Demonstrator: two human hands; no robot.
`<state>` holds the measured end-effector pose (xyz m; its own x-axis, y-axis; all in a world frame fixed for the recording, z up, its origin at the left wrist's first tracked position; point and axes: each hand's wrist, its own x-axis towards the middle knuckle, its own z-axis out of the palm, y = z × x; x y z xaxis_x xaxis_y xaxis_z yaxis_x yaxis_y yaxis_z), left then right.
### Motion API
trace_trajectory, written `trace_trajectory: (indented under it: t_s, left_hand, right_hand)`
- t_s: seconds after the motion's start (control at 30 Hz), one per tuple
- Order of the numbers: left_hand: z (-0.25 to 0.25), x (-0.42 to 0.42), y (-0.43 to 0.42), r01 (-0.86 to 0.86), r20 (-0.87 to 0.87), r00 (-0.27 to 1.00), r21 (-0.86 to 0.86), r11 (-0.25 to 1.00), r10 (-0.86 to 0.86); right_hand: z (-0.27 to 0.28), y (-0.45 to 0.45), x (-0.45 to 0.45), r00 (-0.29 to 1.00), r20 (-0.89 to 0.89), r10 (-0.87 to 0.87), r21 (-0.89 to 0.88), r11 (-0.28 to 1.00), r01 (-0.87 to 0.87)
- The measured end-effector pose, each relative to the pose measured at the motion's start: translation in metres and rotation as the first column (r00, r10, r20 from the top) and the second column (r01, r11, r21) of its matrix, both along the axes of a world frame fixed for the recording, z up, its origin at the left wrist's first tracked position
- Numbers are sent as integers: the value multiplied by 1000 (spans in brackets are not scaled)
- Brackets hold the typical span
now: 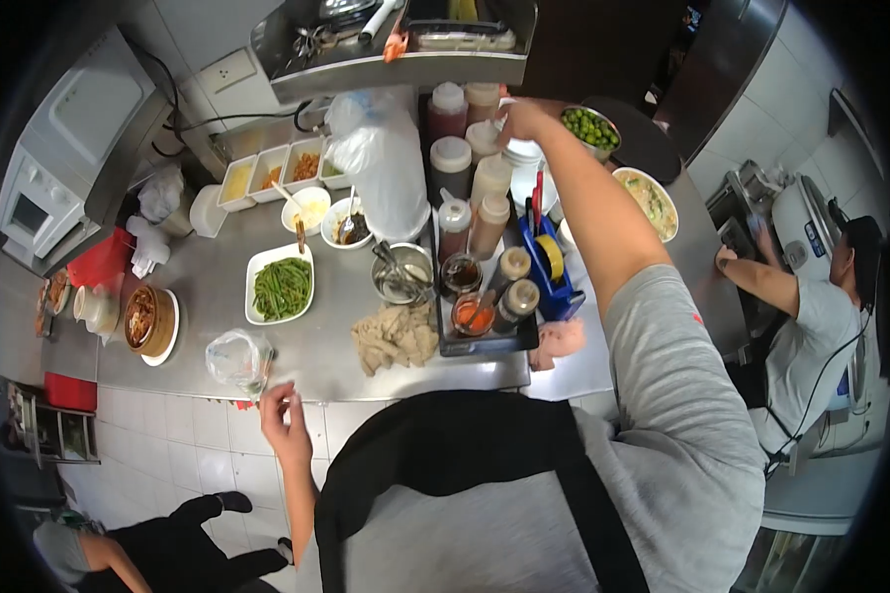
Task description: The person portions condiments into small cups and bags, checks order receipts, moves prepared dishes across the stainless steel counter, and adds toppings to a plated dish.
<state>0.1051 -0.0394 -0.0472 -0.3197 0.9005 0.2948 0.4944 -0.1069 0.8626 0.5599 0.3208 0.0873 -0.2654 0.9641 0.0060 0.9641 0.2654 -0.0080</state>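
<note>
While the right arm is stretched forward over the steel counter (pixel 341 341), the right hand (pixel 526 121) lies at the far end of a cluster of translucent squeeze bottles (pixel 451 158), just beside a stack of round white dishes (pixel 522 153); its fingers are partly hidden, and whether they grasp anything cannot be told. The left hand (pixel 285 425) is released, its fingers loosely curled, near the counter's front edge and beside a knotted clear plastic bag (pixel 237 358). The nearer bottles stand upright in a black rectangular tray (pixel 485 347), with a blue tape dispenser (pixel 564 301) carrying a yellow roll to its right. Beyond the right forearm are a round metal bowl (pixel 608 153) heaped with small green fruits (pixel 588 127) and a white bowl (pixel 673 229) of pale food. Left of the tray lie a crumpled beige cloth (pixel 396 336) and a square white dish (pixel 252 282) of green beans (pixel 283 290). A person in a grey shirt (pixel 811 346) works at far right; another (pixel 158 553) appears at lower left.
</note>
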Motion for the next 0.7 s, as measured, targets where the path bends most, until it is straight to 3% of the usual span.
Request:
trace_trajectory:
  t_s: [0.07,0.13,0.2,0.27,0.4,0.47,0.6,0.63,0.7]
  left_hand:
    - [-14,2,-13,-67,62,996,-47,997,70]
    - [-13,11,-16,-84,54,995,-70,994,88]
    - [-2,30,-19,-60,-17,998,-76,995,59]
    - [-6,40,-19,-69,-7,998,-102,992,69]
    - [-5,68,-6,-87,20,996,-151,985,91]
    - [1,82,-1,-59,15,998,-142,988,62]
    - [-2,92,7,0,-55,998,-130,991,-7]
    - [-4,93,9,-5,-53,999,-126,992,-2]
    - [-9,91,13,-15,-48,999,-116,993,9]
  right_hand:
    - [-47,36,30,929,-365,-57,-176,984,-8]
    - [-89,57,39,828,-548,-119,-205,979,5]
    - [-117,55,39,784,-617,-61,-26,998,57]
    - [-92,28,25,906,-424,18,-63,997,-49]
    - [-74,6,27,785,-581,-214,-147,977,158]
    - [-66,-2,33,684,-705,-188,-125,982,141]
    - [-78,5,49,241,-966,-91,-35,973,228]
    - [-81,9,49,5,-1000,24,24,973,230]
    - [-70,15,62,-195,-959,206,140,942,304]
